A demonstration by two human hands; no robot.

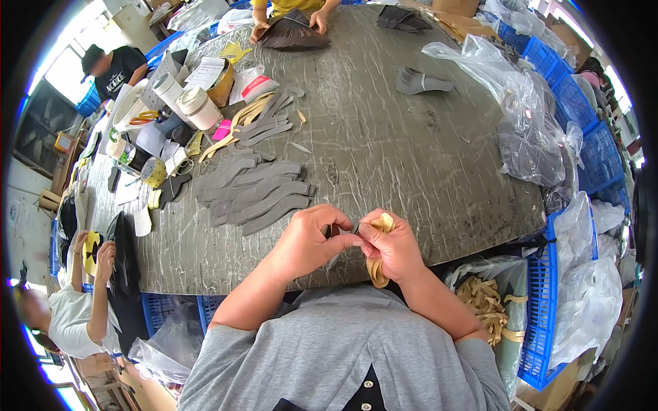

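1. While right hand (394,250) grips looped tan strip (377,272), left hand (308,236) curls its fingers close beside; can't tell what they hold.
2. Likely step: working the strip two-handed over bench (473,205) near edge; next move calls for precise fingertip control.
3. Curved grey pieces (274,195) lie just beyond left hand.
4. Spare strips (482,308) fill bag (510,349), right side.
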